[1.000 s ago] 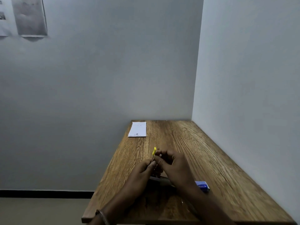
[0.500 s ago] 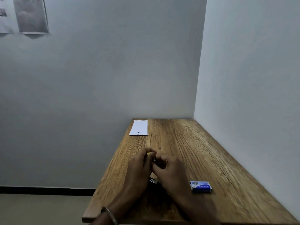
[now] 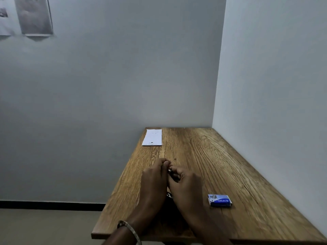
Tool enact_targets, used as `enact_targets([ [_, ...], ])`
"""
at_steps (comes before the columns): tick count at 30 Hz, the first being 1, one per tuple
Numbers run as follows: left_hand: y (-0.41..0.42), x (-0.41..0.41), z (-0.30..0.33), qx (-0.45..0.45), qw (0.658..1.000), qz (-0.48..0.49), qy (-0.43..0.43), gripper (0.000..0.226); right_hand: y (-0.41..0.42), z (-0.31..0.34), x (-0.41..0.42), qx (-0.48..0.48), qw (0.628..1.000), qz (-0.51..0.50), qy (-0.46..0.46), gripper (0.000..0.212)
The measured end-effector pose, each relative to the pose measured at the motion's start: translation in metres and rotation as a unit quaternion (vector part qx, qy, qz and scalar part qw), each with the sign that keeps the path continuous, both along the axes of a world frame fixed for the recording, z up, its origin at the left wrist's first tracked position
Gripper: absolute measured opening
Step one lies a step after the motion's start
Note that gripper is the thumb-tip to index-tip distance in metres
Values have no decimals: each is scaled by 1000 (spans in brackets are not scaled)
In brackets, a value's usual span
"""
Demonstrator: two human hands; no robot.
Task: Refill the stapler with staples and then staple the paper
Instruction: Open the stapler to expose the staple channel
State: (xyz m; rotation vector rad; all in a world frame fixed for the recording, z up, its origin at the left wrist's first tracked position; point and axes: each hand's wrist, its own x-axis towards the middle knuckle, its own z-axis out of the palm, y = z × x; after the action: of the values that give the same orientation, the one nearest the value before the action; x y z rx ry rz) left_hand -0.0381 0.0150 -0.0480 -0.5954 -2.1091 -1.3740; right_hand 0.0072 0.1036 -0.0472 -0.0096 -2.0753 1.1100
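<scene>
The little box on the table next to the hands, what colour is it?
The small cardboard staple box is blue with a white patch, seen in the head view.

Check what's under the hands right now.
Both hands, left and right, close over the stapler; only a small metal bit shows between the fingers. The rest is covered, so staples can't be seen.

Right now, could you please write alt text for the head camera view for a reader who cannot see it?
Two hands, the left hand and right hand, meet over a wooden table, closed round a small, mostly hidden stapler. A blue staple box lies to their right, and a white paper lies at the far left corner by grey walls.
</scene>
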Motion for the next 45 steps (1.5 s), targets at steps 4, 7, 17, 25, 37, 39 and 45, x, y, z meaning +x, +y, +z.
enact_targets([
  [4, 3, 0, -1, 7, 1000, 3, 1, 17, 1, -1, 0, -15, 1000, 4, 5, 18],
  [7, 4, -1, -2, 7, 1000, 5, 3, 17, 2, -3, 0, -20, 1000, 3, 5, 18],
  [17, 1, -3, -2, 20, 999, -38, -18, 16, 7, -1, 0, -25, 999, -5, -27, 12],
  [25, -2, -3, 0, 39, 996, -71, -24, 32, 13, -3, -3, -81, 990, 81, -80, 22],
  [37, 2, -7, -1, 49, 998, -39, -27, 18, 10, -3, -1, -94, 988, 107, -53, 15],
  [39, 2, -8, -2, 46, 998, -31, -29, 17, 9, -2, 0, -91, 989, 106, -52, 15],
  [45, 4, -7, -1, 46, 998, -20, -40, 18, 8, -3, 1, -73, 990, 108, -47, 18],
])
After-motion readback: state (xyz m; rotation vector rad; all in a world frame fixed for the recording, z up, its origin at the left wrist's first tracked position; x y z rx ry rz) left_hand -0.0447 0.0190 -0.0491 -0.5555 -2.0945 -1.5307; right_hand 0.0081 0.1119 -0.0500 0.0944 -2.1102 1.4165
